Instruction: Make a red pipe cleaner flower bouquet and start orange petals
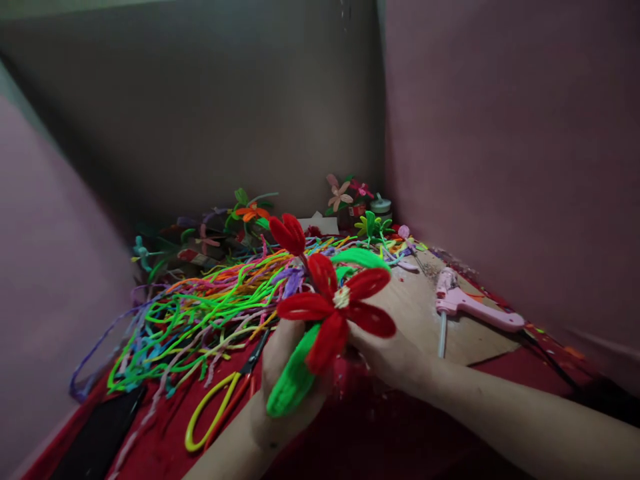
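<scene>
A red pipe-cleaner flower (336,307) with a pale centre, green leaves (293,383) and a red bud (289,233) is held up in front of me. My left hand (280,380) is closed round its lower stem and green leaf. My right hand (395,347) is closed on the flower from behind its petals. Both forearms come in from the bottom edge.
A heap of coloured pipe cleaners (200,307) covers the left of the red table. Yellow-handled scissors (220,400) lie beside my left hand. A pink glue gun (470,307) rests on a cardboard sheet (425,313). Finished flowers (345,193) stand at the back; cardboard walls enclose the table.
</scene>
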### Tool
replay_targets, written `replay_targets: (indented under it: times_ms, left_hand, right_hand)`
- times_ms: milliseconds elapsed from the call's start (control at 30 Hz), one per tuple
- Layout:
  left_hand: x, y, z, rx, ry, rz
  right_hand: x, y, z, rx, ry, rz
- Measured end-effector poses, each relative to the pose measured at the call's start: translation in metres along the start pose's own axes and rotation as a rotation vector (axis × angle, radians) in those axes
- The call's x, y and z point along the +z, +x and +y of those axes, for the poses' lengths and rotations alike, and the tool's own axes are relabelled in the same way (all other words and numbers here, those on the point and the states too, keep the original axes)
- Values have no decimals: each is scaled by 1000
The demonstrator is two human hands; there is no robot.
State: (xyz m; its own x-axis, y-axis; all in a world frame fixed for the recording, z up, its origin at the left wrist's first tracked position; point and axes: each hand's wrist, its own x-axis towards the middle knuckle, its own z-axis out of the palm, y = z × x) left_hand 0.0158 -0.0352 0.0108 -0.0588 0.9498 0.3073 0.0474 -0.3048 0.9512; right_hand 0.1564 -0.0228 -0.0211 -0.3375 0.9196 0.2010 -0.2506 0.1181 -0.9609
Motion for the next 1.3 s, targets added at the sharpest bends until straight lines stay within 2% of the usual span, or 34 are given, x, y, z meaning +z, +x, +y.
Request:
replay_targets:
  times_ms: [100, 200, 267, 367, 500, 567, 767, 933, 1167, 1300]
  left_hand:
    - [1, 4, -5, 38, -27, 42]
    - [2, 11, -10, -83, -81, -16]
    - [0, 15, -10, -96, -84, -11]
    - [-4, 17, -5, 13, 51, -22]
    - [-11, 20, -2, 269, 451, 2]
    - [-13, 22, -4, 311, 516, 15]
    - [-12, 26, -6, 60, 221, -139]
    - [-3, 21, 8, -5, 223, -37]
    - [5, 10, 14, 92, 341, 47]
    - [7, 9, 10, 142, 398, 0]
  right_hand:
    - [0, 3, 3, 44, 133, 19]
    - [-1, 4, 7, 39, 211, 2]
    - [-2, 4, 8, 4, 216, -23]
    - [-5, 3, 8, -6, 188, -67]
    - [-6, 1, 6, 39, 228, -81]
    - [-5, 0, 5, 57, 266, -91]
    - [-3, -1, 0, 196, 310, -118]
    - [-1, -2, 2, 155, 189, -138]
    - [8, -8, 2, 252, 397, -146]
    - [12, -9, -1, 310, 522, -85]
